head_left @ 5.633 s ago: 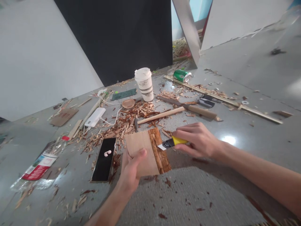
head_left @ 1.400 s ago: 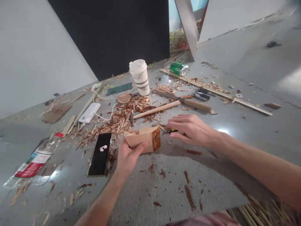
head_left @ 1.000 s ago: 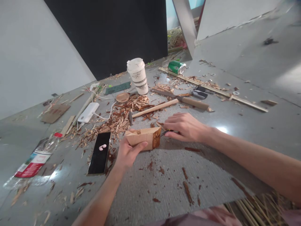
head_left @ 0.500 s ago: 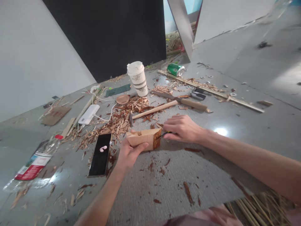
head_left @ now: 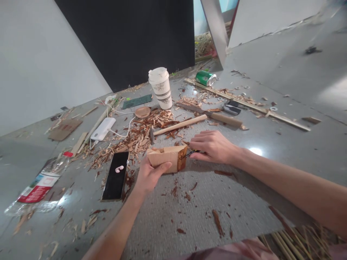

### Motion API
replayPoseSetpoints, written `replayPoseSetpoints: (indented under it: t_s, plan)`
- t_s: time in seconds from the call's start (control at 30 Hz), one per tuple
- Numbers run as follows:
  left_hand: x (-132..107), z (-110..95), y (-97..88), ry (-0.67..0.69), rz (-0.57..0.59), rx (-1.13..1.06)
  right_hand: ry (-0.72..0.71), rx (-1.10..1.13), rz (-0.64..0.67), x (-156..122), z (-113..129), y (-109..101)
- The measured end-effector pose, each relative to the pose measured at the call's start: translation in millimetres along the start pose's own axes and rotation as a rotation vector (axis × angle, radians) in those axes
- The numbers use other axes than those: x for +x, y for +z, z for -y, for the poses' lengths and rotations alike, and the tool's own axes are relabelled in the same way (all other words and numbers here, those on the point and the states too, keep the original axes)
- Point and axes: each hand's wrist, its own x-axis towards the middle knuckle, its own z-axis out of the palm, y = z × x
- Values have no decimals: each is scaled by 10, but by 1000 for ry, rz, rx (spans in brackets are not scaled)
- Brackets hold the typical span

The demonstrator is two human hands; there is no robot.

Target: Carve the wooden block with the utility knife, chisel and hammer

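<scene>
My left hand (head_left: 149, 177) is closed around a pale wood block (head_left: 164, 159), thumb on its near side. A notch shows in the block's top, and its right end is dark reddish-brown and rough. My right hand (head_left: 213, 146) is closed on a slim dark tool (head_left: 191, 153) whose tip meets that brown end. Fingers hide most of the tool, so its kind is unclear. Just beyond the block lies a hammer (head_left: 181, 124) with a wooden handle. Behind it rests a long flat metal tool with a wooden handle (head_left: 226, 120).
Wood chips (head_left: 135, 135) are strewn around a white paper cup (head_left: 161, 88). A phone (head_left: 116, 180) with earbuds on it lies left, near a plastic bottle (head_left: 40, 186) and a white power bank (head_left: 103, 129). Farther back are a green can (head_left: 204, 78) and a long wood strip (head_left: 249, 103).
The view has shifted slightly. Both hands keep their hold on the block and the tool, with barely any visible movement.
</scene>
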Motion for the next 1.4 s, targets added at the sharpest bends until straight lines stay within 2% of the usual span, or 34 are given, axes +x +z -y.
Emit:
replayPoseSetpoints:
  t_s: [0.43, 0.63, 0.7, 0.8, 0.9, 1.0, 1.07, 1.13, 1.2, 1.3, 1.4]
  plan:
    - [-5, 36, -13, -24, -15, -13, 2, 17, -12, -7, 5, -26]
    - [-10, 31, -3, -21, -21, -23, 80, -15, -155, -18, 79, -99]
    - [-7, 34, -3, -23, -12, -18, 115, -33, -163, -21, 106, -117]
    - [-5, 48, -7, -34, -17, -15, 134, -28, -103, -30, 132, -97]
    - [-3, 69, -9, -49, -32, -37, 139, -23, 18, -34, 161, -26]
    - [2, 84, -8, -32, -44, -50, 96, -46, 138, -22, 196, 50]
    - [5, 81, -4, -9, -51, -43, 70, -56, 165, -10, 208, 74]
    - [5, 64, 3, -4, -56, -34, 60, -44, 130, 0, 203, 67]
    - [2, 37, 12, -11, -51, -24, 59, -22, 32, 5, 193, 37]
    - [-3, 1, 23, -13, -40, -16, 129, -8, -147, 8, 194, -16]
    - [-6, -1, 18, -19, -37, 3, 202, -12, -216, 11, 225, -43]
